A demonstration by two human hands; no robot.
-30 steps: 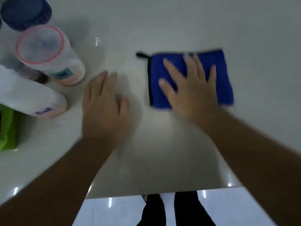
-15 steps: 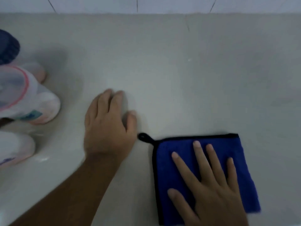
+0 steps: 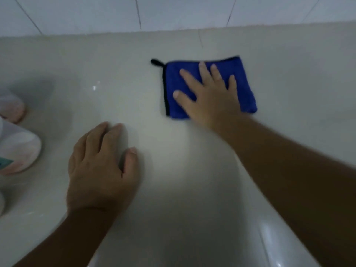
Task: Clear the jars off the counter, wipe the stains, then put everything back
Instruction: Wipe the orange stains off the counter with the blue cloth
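Counter (image 3: 192, 199): pale and glossy, running back to a tiled wall (image 3: 173, 12). Light glints near the front right.

Cloth (image 3: 245, 83): blue, black-edged and folded to a rectangle. It lies flat on the counter, right of centre and toward the wall. A black loop (image 3: 156, 62) sticks out from its far left corner.

Right hand (image 3: 210, 101): palm down on the cloth, fingers straight and spread, pressing rather than gripping. Slightly blurred.

Left hand (image 3: 100, 170): palm down on the bare counter, left of centre and well apart from the cloth. The fingers lie relaxed and close together with the thumb alongside. It holds nothing.

Jars (image 3: 19, 149): two at the left edge, cut off by the frame, pale and translucent with pinkish bases. The nearer one shows a scrap of teal label. Both stand on the counter, near the left hand but not touching it. Contents cannot be told.
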